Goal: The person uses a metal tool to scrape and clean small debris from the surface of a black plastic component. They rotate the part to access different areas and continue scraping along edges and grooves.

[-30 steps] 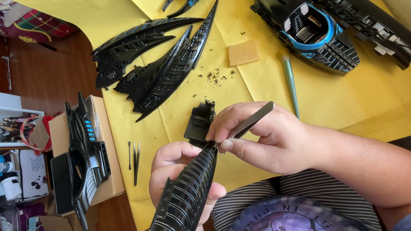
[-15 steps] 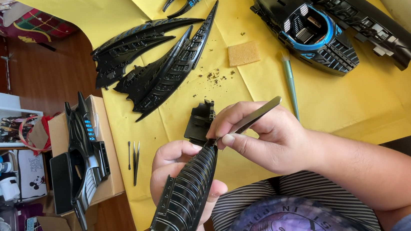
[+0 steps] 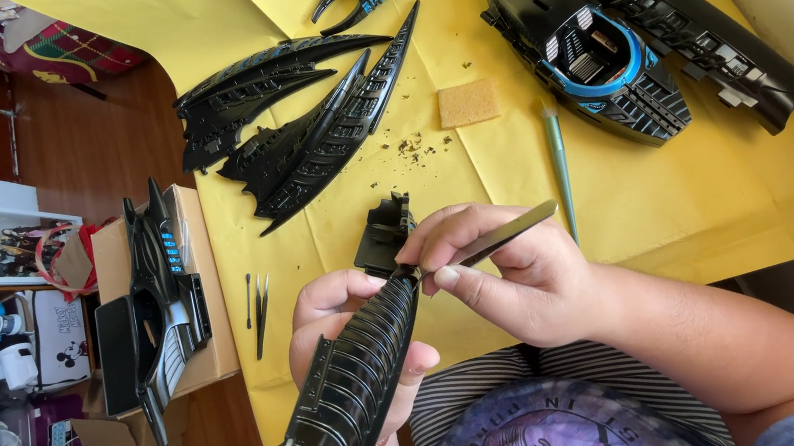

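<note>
At six o'clock, my left hand (image 3: 349,329) wraps the ribbed black wing piece (image 3: 359,382) while my right hand (image 3: 509,275) pinches a flat metal file (image 3: 500,235) at its tip; other wings (image 3: 300,126) and hull (image 3: 594,54) lie unassembled at twelve.

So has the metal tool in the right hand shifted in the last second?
Yes. The metal tool tipped slightly flatter, its free end lower and nearer the green stick.

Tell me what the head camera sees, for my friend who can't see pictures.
A person's left hand holds a long, ribbed, glossy black plastic model part, while the right hand presses thin metal tweezers to its tip. Beyond lies a yellow paper sheet with black wing-shaped model pieces, a black and blue model cockpit hull and a small tan sponge.
</note>
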